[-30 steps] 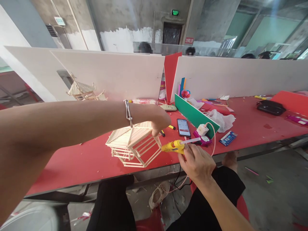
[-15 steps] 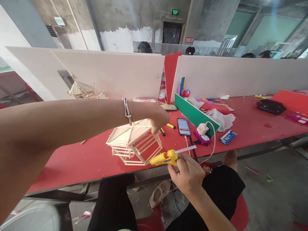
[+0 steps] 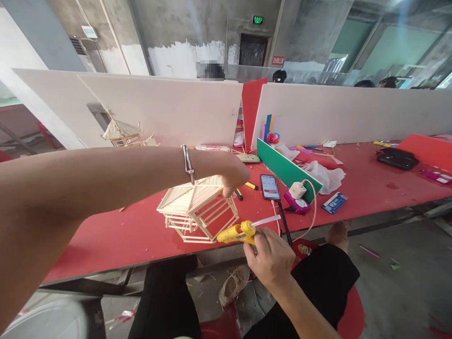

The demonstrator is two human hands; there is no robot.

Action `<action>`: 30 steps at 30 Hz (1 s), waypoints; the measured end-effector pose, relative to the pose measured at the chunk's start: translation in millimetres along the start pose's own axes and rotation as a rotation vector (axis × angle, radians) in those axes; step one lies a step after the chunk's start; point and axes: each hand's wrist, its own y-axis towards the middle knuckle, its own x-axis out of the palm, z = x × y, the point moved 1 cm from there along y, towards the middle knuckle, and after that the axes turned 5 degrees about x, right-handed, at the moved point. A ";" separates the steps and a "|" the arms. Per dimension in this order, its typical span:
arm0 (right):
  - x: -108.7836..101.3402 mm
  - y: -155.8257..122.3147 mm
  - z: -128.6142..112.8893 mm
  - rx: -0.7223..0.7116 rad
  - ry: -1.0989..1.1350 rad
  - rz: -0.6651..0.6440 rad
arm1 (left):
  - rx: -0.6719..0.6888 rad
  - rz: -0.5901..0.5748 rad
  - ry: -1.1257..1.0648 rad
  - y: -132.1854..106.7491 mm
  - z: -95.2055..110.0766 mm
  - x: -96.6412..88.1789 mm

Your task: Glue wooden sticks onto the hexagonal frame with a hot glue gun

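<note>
A small model pavilion (image 3: 192, 202) of thin wooden sticks stands on the red table (image 3: 116, 245), with a ribbed, faceted roof above open stick railings. My left hand (image 3: 236, 174) reaches across from the left, bent at the wrist, and its fingers grip the roof's right edge; some fingertips are hidden behind the hand. In my right hand (image 3: 270, 256) is a yellow hot glue gun (image 3: 237, 232) with a clear glue stick (image 3: 265, 220) poking out of its back. The gun's nozzle meets or nearly meets the lower front corner of the model.
Behind the model lie a phone (image 3: 270, 187), a yellow cutter (image 3: 251, 186) and a green board (image 3: 286, 167). A white charger (image 3: 297, 189) trails a cable near the glue gun. Another stick model (image 3: 122, 132) stands at the back left. White partition boards (image 3: 169, 110) line the far side.
My right hand and the glue gun have shifted slightly left, the nozzle closer to the model's lower corner. My left hand stays on the roof.
</note>
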 end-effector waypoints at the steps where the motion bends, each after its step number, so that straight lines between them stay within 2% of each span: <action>1: -0.1 -0.2 -0.2 -0.002 0.000 0.000 | -0.004 -0.003 0.004 -0.1 -0.1 -0.1; 13: 0.6 -4.8 0.8 0.003 0.045 0.013 | -0.030 -0.031 0.016 -0.5 1.3 -0.6; 20: -0.4 1.5 -2.8 -0.005 0.028 0.037 | -0.057 0.026 -0.074 0.1 0.8 -0.8; 25: 1.0 1.4 -3.7 -0.017 -0.003 0.044 | -0.041 0.013 -0.058 -0.2 -0.7 1.0; 30: 0.0 2.5 -4.0 -0.016 -0.010 0.032 | -0.060 0.015 -0.151 -1.1 -1.8 1.6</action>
